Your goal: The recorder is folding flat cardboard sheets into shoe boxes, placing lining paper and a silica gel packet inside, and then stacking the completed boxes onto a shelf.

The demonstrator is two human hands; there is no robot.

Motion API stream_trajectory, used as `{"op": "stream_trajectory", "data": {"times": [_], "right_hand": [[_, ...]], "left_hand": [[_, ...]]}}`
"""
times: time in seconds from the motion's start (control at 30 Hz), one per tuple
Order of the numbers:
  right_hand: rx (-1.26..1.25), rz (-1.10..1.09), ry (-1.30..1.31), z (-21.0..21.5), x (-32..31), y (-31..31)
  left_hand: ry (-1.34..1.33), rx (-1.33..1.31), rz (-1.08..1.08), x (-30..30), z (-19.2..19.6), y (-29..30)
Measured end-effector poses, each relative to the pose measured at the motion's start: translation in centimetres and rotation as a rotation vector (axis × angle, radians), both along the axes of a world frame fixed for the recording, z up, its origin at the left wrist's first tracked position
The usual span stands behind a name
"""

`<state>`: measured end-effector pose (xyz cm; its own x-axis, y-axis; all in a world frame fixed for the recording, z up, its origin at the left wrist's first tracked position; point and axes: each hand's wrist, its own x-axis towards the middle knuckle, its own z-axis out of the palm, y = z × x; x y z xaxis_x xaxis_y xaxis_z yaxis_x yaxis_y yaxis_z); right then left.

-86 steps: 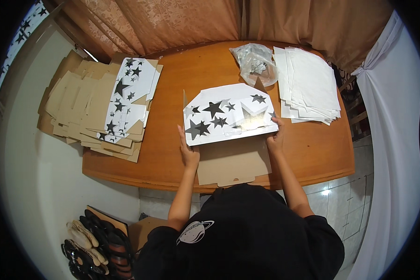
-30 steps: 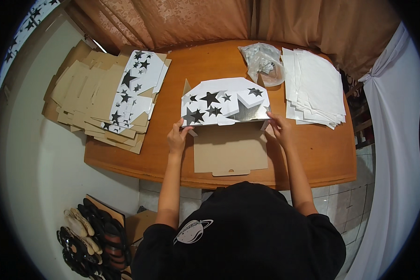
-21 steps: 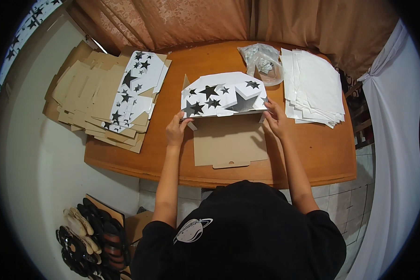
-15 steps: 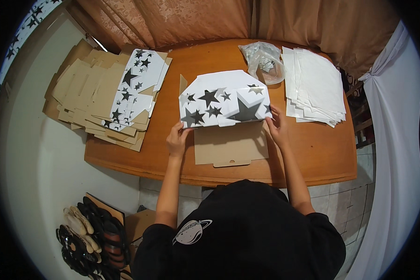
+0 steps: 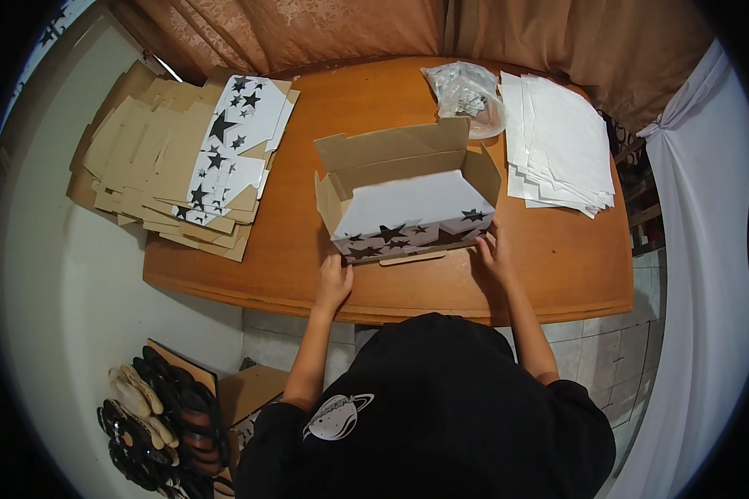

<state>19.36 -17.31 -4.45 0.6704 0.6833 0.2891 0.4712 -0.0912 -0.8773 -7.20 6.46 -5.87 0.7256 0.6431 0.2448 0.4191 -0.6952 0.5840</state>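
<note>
Right, open cardboard box (image 5: 416,200) sits on the table (image 5: 562,279), near its front edge, with a strip of wood between. Front panel white with black stars; back panel and side flaps stand up, plain brown. A brown tab (image 5: 412,259) pokes out under the box's front edge. Left hand (image 5: 334,283) grasps the box's near left corner, right hand (image 5: 498,256) grasps its near right corner.

Room to move: broad band of wood left of the box, another right of it out to the table's side edge. Tightest is behind right, where a plastic bag (image 5: 466,91) shows close past the raised panel; touching or apart, I can't tell.

Counts: one box, one bag, two hands. One pile of flat cardboard (image 5: 146,154) left of the box, topped with star-printed card (image 5: 225,137); one stack of white sheets (image 5: 553,145) right of and beyond it. Layers overlap, can't count. Shoes (image 5: 154,424), several, lower left of the box.

Surface: glossy orange-brown wood. Brown curtain (image 5: 349,29) beyond the box, white drape (image 5: 699,249) far right of it, pale wall (image 5: 83,274) far left.
</note>
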Motion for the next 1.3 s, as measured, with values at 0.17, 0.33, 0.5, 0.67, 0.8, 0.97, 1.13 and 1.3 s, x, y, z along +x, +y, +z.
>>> {"op": "stream_trajectory", "data": {"times": [0.17, 0.33, 0.5, 0.67, 0.8, 0.97, 1.13, 1.3], "right_hand": [[-0.020, -0.085, 0.002, -1.2, -0.1, 0.2], [-0.036, -0.053, -0.121, 0.1, -0.5, 0.7], [-0.029, -0.086, -0.237, -0.9, -0.2, 0.7], [-0.033, -0.072, -0.316, -0.7, -0.4, 1.2], [-0.058, -0.145, -0.343, -1.1, -0.6, 1.5], [-0.058, -0.214, -0.335, -3.6, -0.3, 1.3], [0.044, -0.140, -0.271, -4.3, -0.5, 0.9], [-0.080, -0.151, -0.229, -1.5, -1.4, 0.1]], "left_hand": [[-0.014, 0.190, -0.075, 1.0, 2.1, -0.5], [-0.075, 0.242, 0.010, 0.9, 0.5, 0.4], [-0.093, 0.364, 0.030, 1.1, 0.0, 0.3], [-0.164, 0.511, 0.051, 0.9, 0.1, 0.2], [-0.144, 0.448, 0.109, 1.3, 0.6, -0.1], [-0.009, 0.267, 0.214, 1.8, -0.9, -1.2], [-0.045, 0.199, 0.156, 1.2, -2.3, -1.2], [-0.038, 0.126, 0.093, 1.0, 0.1, -2.4]]}}
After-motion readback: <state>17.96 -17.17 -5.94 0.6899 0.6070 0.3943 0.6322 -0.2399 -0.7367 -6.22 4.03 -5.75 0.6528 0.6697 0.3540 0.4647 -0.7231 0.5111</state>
